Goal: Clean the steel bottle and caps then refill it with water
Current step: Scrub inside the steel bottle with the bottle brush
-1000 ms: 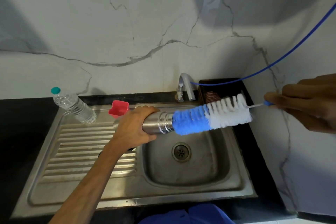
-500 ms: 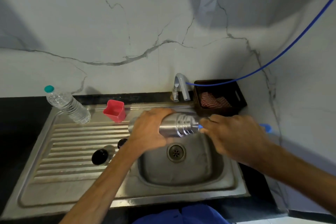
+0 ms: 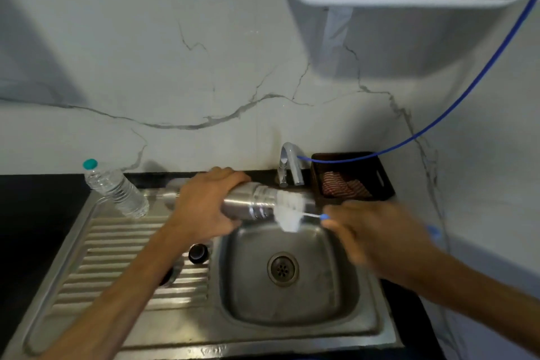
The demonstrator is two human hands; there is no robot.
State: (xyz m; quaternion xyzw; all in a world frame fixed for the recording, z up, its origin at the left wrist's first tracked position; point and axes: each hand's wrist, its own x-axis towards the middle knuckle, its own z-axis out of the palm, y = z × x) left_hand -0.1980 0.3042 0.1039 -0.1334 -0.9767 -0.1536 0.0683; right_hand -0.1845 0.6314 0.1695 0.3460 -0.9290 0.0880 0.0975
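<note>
Gripped around its middle by the left hand (image 3: 204, 207), the cylindrical brushed-steel bottle (image 3: 248, 204) lies on its side above the back rim of the sink, mouth pointing right. Fingers and thumb curl round the barrel. The right hand (image 3: 377, 232) pinches the thin wire handle with a blue end of the bottle brush (image 3: 289, 212), whose white bristles stand just outside the bottle's mouth; the rest of the brush head is inside and hidden.

Below them, the stainless-steel sink (image 3: 187, 327) has a ribbed draining board on the left and a square basin with a round drain (image 3: 283, 269) on the right; whether water lies in the basin cannot be told. On the draining board a small round black cap (image 3: 198, 253) sits close to the left forearm. A clear plastic water bottle with a teal lid (image 3: 117, 190) stands tilted at the board's back left corner. Right of the chrome tap (image 3: 289, 164), a dark rectangular basket (image 3: 382, 178) holds a red-and-white striped cloth (image 3: 342, 187).
</note>
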